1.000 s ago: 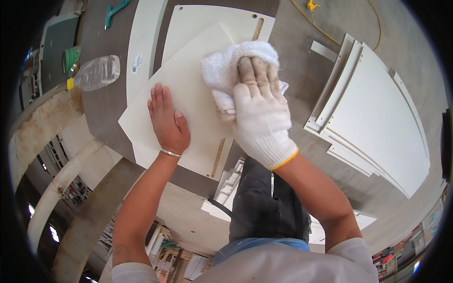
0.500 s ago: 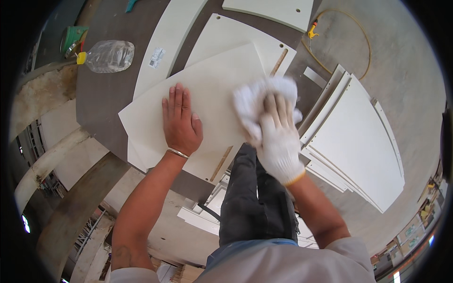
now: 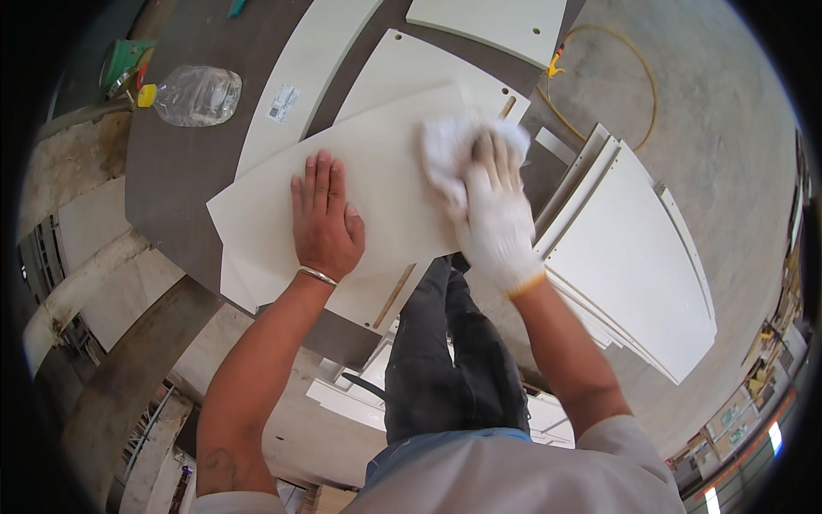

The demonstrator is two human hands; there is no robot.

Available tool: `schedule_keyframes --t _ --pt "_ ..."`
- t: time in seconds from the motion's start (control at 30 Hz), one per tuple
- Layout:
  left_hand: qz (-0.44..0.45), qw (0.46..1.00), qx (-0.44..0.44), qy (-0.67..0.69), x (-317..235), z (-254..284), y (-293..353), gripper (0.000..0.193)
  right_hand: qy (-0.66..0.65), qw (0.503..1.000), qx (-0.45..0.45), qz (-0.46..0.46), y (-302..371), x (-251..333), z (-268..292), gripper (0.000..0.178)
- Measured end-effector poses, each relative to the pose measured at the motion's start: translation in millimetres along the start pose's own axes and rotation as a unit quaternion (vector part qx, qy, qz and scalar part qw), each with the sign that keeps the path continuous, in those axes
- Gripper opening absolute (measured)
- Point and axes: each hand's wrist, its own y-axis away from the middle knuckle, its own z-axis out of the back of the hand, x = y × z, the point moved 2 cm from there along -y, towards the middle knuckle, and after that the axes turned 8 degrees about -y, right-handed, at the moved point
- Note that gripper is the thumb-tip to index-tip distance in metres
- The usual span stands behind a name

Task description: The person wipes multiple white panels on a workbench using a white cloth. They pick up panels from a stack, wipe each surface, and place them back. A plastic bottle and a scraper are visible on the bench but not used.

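1. Dark worktable [image 3: 171, 180] is carrying 4 cream panels; top panel [image 3: 377, 171] is lying flat at the near edge, under both hands.
2. Leaning panel stack [image 3: 634, 265] at right: count unclear, edges overlapping.
3. 1 plastic bottle [image 3: 199, 94] is lying far left.
4. Left hand [image 3: 324, 224], bare, is pressing flat, fingers together.
5. Right hand [image 3: 492, 214], gloved, is pressing 1 white cloth [image 3: 449, 146], fingers slightly spread; cloth partly hidden.

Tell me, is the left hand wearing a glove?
No, the left hand lies bare and flat on the white panel; only the right hand is gloved.
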Motion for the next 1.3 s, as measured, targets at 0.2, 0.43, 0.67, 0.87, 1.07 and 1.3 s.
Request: schedule_keyframes --t 0.2,0.43,0.67,0.87,1.07,1.3 --pt "-0.003 1.0 0.003 -0.001 2 -4 1 0.075 0.015 0.995 -0.039 0.085 -37 -40 -29 0.042" --pt "0.003 1.0 0.019 0.001 2 -2 3 0.075 -0.06 0.991 0.106 -0.054 152 -24 10 0.031" --pt "0.003 1.0 0.019 0.006 2 0 1 0.075 -0.543 0.769 0.115 -0.316 202 -46 28 0.072" --pt "0.006 1.0 0.014 0.007 1 -1 2 0.074 -0.757 0.437 -0.191 -0.447 275 -88 76 0.078" --pt "0.003 1.0 -0.001 0.024 0 1 0 0.073 -0.78 0.485 -0.221 -0.328 184 -101 113 0.079" --pt "0.005 1.0 -0.022 0.016 0 1 2 0.07 -0.627 0.682 -0.215 -0.308 108 -98 113 0.066"
